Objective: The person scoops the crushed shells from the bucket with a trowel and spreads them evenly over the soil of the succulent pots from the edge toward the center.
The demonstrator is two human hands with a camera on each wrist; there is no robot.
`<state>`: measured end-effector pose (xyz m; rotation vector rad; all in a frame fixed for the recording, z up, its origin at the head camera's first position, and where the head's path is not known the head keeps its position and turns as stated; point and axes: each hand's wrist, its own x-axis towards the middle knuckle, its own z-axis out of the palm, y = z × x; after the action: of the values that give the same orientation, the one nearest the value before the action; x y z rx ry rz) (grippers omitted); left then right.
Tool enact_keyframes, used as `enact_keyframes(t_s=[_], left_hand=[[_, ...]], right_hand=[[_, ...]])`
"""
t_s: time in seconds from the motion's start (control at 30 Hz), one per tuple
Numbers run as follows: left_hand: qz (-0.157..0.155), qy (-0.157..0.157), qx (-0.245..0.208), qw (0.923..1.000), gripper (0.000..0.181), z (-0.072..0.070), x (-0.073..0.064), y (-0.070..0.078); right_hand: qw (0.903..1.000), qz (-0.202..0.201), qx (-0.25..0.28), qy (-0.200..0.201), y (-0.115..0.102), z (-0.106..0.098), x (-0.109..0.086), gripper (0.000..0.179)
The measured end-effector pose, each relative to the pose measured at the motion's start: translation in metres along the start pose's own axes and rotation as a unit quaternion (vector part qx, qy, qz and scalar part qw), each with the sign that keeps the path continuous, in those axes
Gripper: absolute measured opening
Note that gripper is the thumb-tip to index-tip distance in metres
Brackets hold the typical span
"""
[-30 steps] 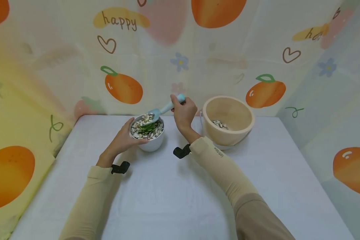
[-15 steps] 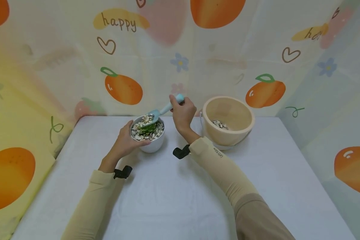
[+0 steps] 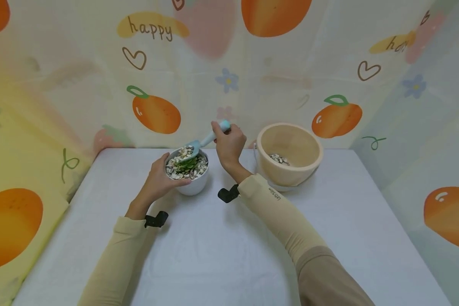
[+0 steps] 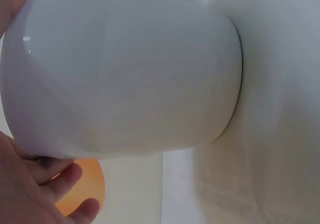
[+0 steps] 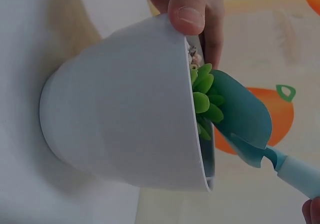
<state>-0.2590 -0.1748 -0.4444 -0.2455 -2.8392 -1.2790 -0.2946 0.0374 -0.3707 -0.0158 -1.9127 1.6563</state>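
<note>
A white flowerpot [image 3: 191,187] stands on the table, holding a green succulent [image 3: 186,165] ringed by pale pebbles [image 3: 196,172]. My left hand [image 3: 157,180] grips the pot at its rim, the thumb on the near side and the fingers round the far left side. In my right hand [image 3: 231,146] is the handle of a light blue hand trowel [image 3: 210,138]. The trowel's blade slants down over the back of the pot, just above the plant; the right wrist view shows the blade [image 5: 245,112] close against the leaves [image 5: 205,99]. Pebbles lie at the blade's tip, whether on it or under it I cannot tell.
To the right of the pot stands a beige bucket [image 3: 290,172] with a small heap of pebbles [image 3: 279,159] at its bottom. A white cloth [image 3: 199,255] covers the table. Behind it hangs a curtain [image 3: 267,85] printed with oranges.
My right hand and the trowel have shifted slightly left over the pot, and more of the succulent shows. My left wrist has moved a little to the right, with the hand still gripping the pot.
</note>
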Motion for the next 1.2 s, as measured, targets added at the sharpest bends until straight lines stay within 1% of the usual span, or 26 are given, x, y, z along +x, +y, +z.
enact_keyframes(t_s=[0.17, 0.33, 0.43, 0.53, 0.67, 0.77, 0.87, 0.93, 1.0, 1.1, 1.2], left_hand=[[-0.021, 0.017, 0.007, 0.9996, 0.118, 0.003, -0.004, 0.002], [-0.033, 0.023, 0.016, 0.9991, 0.119, 0.005, -0.005, 0.005], [-0.044, 0.022, 0.02, 0.9986, 0.12, 0.006, -0.006, 0.007], [-0.052, 0.016, 0.022, 0.9983, 0.122, 0.007, -0.007, 0.009], [-0.047, 0.007, 0.027, 0.9985, 0.121, 0.002, -0.009, 0.011], [-0.032, -0.005, 0.024, 0.9992, 0.119, -0.003, -0.008, 0.01], [-0.009, -0.02, -0.002, 0.9998, 0.118, -0.006, -0.003, 0.005], [0.007, -0.023, -0.023, 0.9994, 0.118, -0.006, -0.001, 0.002], [0.015, -0.022, -0.037, 0.9989, 0.117, -0.005, 0.001, -0.001], [0.008, -0.008, -0.041, 0.9991, 0.116, -0.002, -0.002, -0.003], [-0.009, 0.003, -0.029, 0.9995, 0.117, -0.001, -0.006, -0.002]], right_hand=[[0.9999, -0.006, -0.013, -0.008, -0.003, 0.003, -0.003, 0.034], [0.9997, -0.011, -0.023, -0.008, -0.004, 0.003, -0.004, 0.035], [0.9999, -0.01, -0.01, -0.005, -0.002, 0.002, -0.003, 0.033], [0.9999, 0.003, 0.012, 0.005, 0.001, 0.0, -0.003, 0.032], [0.999, 0.024, 0.037, 0.011, 0.003, -0.004, -0.002, 0.032], [0.9988, 0.027, 0.041, 0.006, 0.004, -0.007, -0.001, 0.032], [0.999, 0.024, 0.037, 0.007, 0.003, -0.009, 0.0, 0.032], [0.999, 0.024, 0.036, 0.008, 0.002, -0.009, 0.001, 0.032], [0.9991, 0.025, 0.033, 0.009, 0.002, -0.009, 0.001, 0.032], [0.9993, 0.02, 0.031, 0.009, 0.002, -0.009, 0.001, 0.032], [0.9994, 0.009, 0.032, 0.01, 0.0, -0.008, 0.0, 0.031]])
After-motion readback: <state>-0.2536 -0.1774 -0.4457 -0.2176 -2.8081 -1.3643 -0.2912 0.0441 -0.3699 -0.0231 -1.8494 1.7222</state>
